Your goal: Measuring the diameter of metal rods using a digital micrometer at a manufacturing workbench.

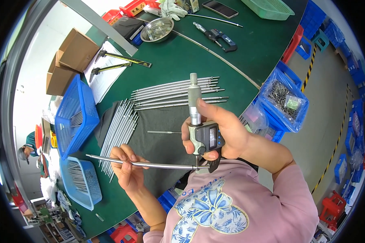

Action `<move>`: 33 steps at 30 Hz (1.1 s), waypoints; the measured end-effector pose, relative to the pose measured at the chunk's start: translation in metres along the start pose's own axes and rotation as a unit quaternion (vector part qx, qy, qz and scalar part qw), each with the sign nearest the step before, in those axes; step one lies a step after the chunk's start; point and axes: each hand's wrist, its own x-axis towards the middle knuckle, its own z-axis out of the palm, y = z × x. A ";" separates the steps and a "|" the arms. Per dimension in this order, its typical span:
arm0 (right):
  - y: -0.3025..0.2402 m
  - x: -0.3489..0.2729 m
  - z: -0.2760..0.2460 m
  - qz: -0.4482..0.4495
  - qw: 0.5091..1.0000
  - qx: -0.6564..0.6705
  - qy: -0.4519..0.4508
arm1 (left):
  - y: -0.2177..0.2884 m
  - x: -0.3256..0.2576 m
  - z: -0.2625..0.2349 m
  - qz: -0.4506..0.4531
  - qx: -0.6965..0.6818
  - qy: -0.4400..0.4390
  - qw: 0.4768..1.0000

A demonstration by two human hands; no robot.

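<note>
My left hand (127, 166) pinches a slim, shiny metal rod (166, 165) near its left part, thumb below and fingers above. A digital micrometer (198, 135) is gripped in my right hand (231, 129), with the thumb against its upper barrel. The rod's right end lies within the micrometer's frame, at the spindle; whether both measuring faces touch it I cannot tell. Beyond my hands, metal rods (119, 129) lie slanted on a dark cloth (158, 141), and another group of rods (170, 90) lies across its far edge. A thin metal pin (164, 132) rests on the cloth.
Blue baskets (75, 117) with rods stand left, near two calipers (121, 67) on paper and a cardboard box (69, 56). Farther back are a metal bowl (157, 30), a second micrometer (217, 37) and a phone (220, 9). Blue bins (284, 97) of parts flank the table's right edge.
</note>
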 end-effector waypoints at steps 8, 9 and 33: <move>0.007 0.002 -0.001 -0.010 1.000 -0.003 -0.003 | -0.002 -0.002 -0.005 0.000 -0.040 0.016 0.999; 0.006 0.001 -0.002 0.004 0.999 0.041 -0.011 | -0.002 -0.002 -0.005 -0.001 -0.041 0.017 0.999; 0.009 -0.002 0.003 0.004 0.997 0.070 0.009 | 0.001 -0.003 -0.005 -0.004 -0.062 0.026 0.998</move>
